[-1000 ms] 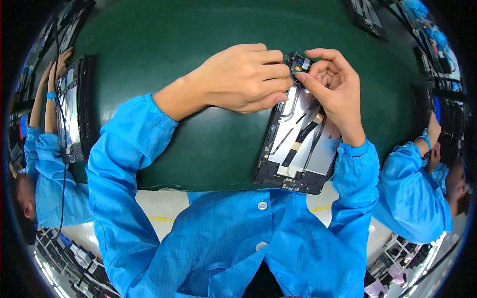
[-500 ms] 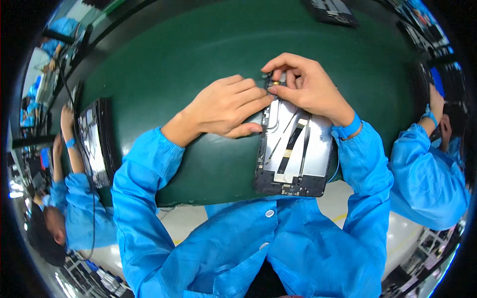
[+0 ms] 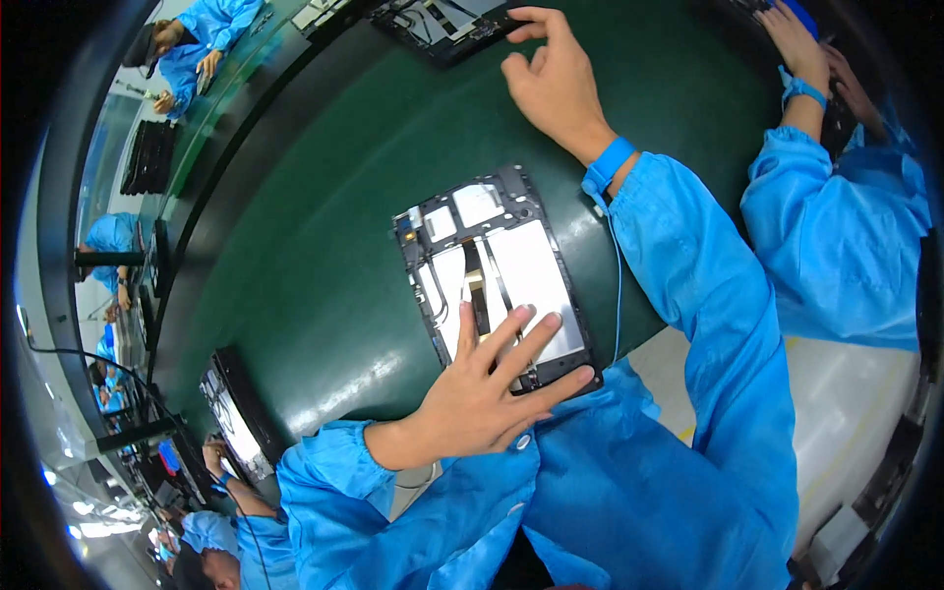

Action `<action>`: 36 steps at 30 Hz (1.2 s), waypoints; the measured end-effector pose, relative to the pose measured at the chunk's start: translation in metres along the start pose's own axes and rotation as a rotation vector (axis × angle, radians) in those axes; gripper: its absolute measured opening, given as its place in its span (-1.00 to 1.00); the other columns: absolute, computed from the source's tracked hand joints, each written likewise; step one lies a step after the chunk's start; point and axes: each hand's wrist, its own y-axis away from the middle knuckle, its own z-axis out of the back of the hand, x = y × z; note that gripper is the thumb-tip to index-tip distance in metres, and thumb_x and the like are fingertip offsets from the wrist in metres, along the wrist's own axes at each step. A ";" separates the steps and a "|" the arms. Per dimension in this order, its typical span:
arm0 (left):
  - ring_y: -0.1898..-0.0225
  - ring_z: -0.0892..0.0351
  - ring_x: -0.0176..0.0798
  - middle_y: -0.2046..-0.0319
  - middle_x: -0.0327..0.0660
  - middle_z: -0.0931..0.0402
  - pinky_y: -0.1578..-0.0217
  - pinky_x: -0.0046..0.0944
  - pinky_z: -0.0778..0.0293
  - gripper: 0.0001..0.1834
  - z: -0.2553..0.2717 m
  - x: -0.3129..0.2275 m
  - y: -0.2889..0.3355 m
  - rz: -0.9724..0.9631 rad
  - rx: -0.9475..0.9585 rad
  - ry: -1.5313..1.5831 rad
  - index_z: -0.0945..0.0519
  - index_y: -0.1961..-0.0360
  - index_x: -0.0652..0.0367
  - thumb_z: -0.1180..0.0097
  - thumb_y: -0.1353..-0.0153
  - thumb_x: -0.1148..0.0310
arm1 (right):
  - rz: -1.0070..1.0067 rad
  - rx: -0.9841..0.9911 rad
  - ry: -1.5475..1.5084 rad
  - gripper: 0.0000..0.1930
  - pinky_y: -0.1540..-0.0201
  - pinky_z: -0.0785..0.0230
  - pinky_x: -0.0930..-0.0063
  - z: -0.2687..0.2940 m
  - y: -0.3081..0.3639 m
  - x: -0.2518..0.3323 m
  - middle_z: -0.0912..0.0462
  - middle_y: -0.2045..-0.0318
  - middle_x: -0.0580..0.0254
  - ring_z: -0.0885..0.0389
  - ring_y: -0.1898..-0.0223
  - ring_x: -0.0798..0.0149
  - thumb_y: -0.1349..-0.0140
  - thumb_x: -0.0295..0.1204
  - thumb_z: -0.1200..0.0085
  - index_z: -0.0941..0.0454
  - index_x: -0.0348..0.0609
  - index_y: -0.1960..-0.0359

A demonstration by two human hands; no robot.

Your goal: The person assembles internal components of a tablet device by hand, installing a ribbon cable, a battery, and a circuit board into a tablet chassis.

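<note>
An opened tablet [image 3: 536,270] lies on the green table in front of me, its silver inner plate, black frame and dark ribbon cables showing. My left hand [image 3: 472,388] rests over its near end with the fingers spread, the fingertips on the plate and lower frame. Farther off, my right hand [image 3: 562,93] is stretched forward with thumb and bent index finger apart and nothing between them. Its index fingertip is at the right edge of another opened tablet [image 3: 433,29] at the far side; whether it touches cannot be made out. A blue band with a cord circles my right wrist.
A stack of dark tablets [image 3: 236,413] stands at the left table edge, beside a co-worker's arm [image 3: 246,497]. On the right, another co-worker's hand [image 3: 796,49] and blue sleeve [image 3: 826,246] are close by. The wrist cord [image 3: 619,285] hangs past the tablet's right side.
My right hand has left the tablet's top corner and reached far forward. My left hand has slid down to lie spread on its near end. The view has turned, and the tablet appears tilted.
</note>
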 end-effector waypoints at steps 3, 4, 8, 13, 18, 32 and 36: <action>-0.62 -0.18 0.39 -0.66 0.15 -0.15 -0.50 0.86 0.22 -0.17 -0.011 0.000 -0.001 0.071 -0.042 0.024 -0.58 -0.51 -0.38 -0.51 -0.15 0.09 | -0.176 -0.030 0.018 -0.60 0.12 -0.50 0.21 -0.001 -0.007 -0.005 -0.71 0.12 0.03 -0.60 0.28 0.13 -0.26 -0.54 -0.17 -0.58 -0.23 -0.16; -0.63 -0.16 0.41 -0.65 0.18 -0.16 -0.51 0.84 0.19 -0.16 -0.005 0.003 -0.008 0.105 -0.019 0.013 -0.59 -0.51 -0.36 -0.52 -0.14 0.16 | -0.115 -0.020 0.116 -0.51 0.27 -0.50 0.43 0.005 -0.009 -0.031 -0.76 0.03 0.26 -0.54 0.44 0.44 -0.26 -0.48 -0.28 -0.61 -0.09 -0.26; -0.63 -0.20 0.41 -0.64 0.15 -0.18 -0.50 0.78 0.07 -0.14 0.011 0.057 -0.017 0.262 -0.261 -0.082 -0.54 -0.54 -0.18 -0.49 -0.15 0.34 | 0.018 0.212 0.291 -0.75 0.03 -0.57 0.22 0.000 -0.006 -0.035 -0.78 0.11 0.22 -0.67 0.20 0.19 -0.23 -0.45 -0.26 -0.79 -0.02 0.06; -0.66 -0.10 0.37 -0.63 0.12 -0.21 -0.59 0.63 0.17 -0.29 0.043 0.162 -0.004 0.413 -0.474 -0.417 -0.59 -0.50 -0.13 -0.42 -0.29 0.26 | 0.294 0.468 0.492 -0.73 -0.28 -0.35 0.11 -0.011 -0.003 -0.021 -0.71 0.11 0.23 -0.55 -0.16 0.05 -0.25 -0.32 -0.25 -0.80 0.00 0.04; -0.65 -0.14 0.28 -0.58 -0.01 -0.33 -0.60 0.57 0.14 -0.27 0.065 0.266 0.030 0.540 -0.660 -0.761 -0.53 -0.54 -0.19 -0.38 -0.33 0.26 | 0.409 0.399 0.574 -0.63 -0.29 -0.37 0.08 -0.013 -0.001 -0.033 -0.68 -0.09 0.16 -0.55 -0.22 0.03 -0.31 -0.28 -0.20 -0.77 -0.07 -0.11; -0.58 -0.31 0.17 -0.53 -0.06 -0.44 -0.57 0.18 -0.20 -0.18 0.059 0.282 0.026 0.515 -0.684 -0.648 -0.51 -0.57 -0.14 -0.03 -0.29 0.67 | 0.326 0.397 0.651 -0.48 -0.32 -0.37 -0.10 -0.060 -0.023 -0.039 -0.72 -0.13 -0.11 -0.57 -0.21 -0.17 -0.35 -0.11 -0.12 -0.72 -0.27 -0.16; -0.58 -0.32 0.15 -0.52 -0.06 -0.44 -0.56 0.19 -0.22 -0.21 0.058 0.283 0.029 0.531 -0.707 -0.635 -0.51 -0.56 -0.13 -0.01 -0.31 0.67 | 0.297 0.354 0.577 -0.42 -0.23 -0.54 -0.12 -0.078 -0.032 -0.035 -0.68 -0.13 -0.23 -0.66 -0.14 -0.25 -0.20 -0.16 -0.26 -0.67 -0.29 -0.19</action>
